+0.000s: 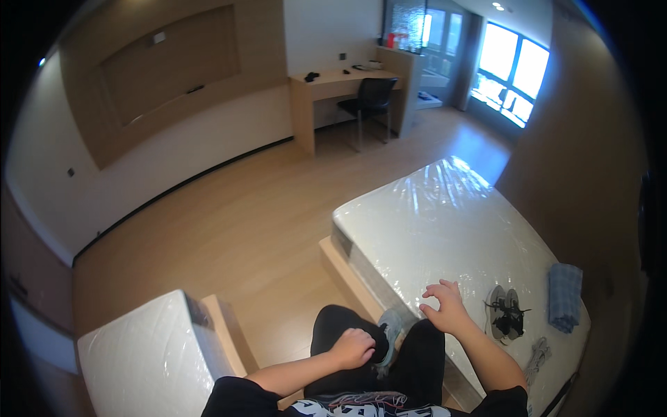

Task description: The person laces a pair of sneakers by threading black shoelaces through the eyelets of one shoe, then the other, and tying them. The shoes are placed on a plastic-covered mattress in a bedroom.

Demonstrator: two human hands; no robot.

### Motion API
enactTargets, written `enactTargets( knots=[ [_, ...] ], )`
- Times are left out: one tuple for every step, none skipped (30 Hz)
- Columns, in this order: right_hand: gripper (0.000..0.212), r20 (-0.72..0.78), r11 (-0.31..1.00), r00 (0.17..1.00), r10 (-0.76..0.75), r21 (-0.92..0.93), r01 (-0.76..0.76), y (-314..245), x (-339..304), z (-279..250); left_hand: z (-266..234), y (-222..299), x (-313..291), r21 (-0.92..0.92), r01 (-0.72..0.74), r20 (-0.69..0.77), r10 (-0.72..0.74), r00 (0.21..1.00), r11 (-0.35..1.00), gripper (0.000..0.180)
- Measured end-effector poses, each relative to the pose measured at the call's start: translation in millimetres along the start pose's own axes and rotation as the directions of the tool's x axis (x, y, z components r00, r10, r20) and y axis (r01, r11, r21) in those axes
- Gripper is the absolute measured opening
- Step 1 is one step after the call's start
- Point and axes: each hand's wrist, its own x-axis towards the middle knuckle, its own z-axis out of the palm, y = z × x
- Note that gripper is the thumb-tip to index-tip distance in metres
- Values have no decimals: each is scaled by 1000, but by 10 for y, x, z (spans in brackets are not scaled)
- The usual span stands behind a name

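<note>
My left hand (353, 347) lies against my raised lower leg, by the ankle, with its fingers curled; what they hold, if anything, is hidden. A grey-blue shoe (391, 335) is on that foot, just right of the hand. Raised above the edge of a plastic-wrapped white mattress (410, 229), my right hand (447, 306) has its fingers apart and nothing in it. Farther right on this mattress sit a pair of black and grey lace-up shoes (506, 314), a folded blue-grey checked cloth (564, 295) and a bundle of grey cord (538, 356).
A second plastic-wrapped mattress (146, 347) stands at the lower left, across a gap of wooden floor (250, 208). At the back are a wooden desk (326, 87) with small items and a black chair (373, 97). A large wooden panel (577, 139) rises along the right.
</note>
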Motion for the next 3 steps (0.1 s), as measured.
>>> enactTargets(
  knots=[
    [28, 12, 1000, 999, -29, 6, 29, -23, -58, 84, -78, 48, -190, 18, 29, -81, -27, 996, 999, 15],
    [29, 55, 999, 998, -33, 14, 33, -53, -123, 191, -207, 127, -376, 104, 29, -150, -13, 989, 994, 18],
    [29, 98, 999, 994, -43, 28, 40, -81, -166, 295, -326, 234, -582, 210, 103, -169, -68, 983, 972, 23]
  ],
)
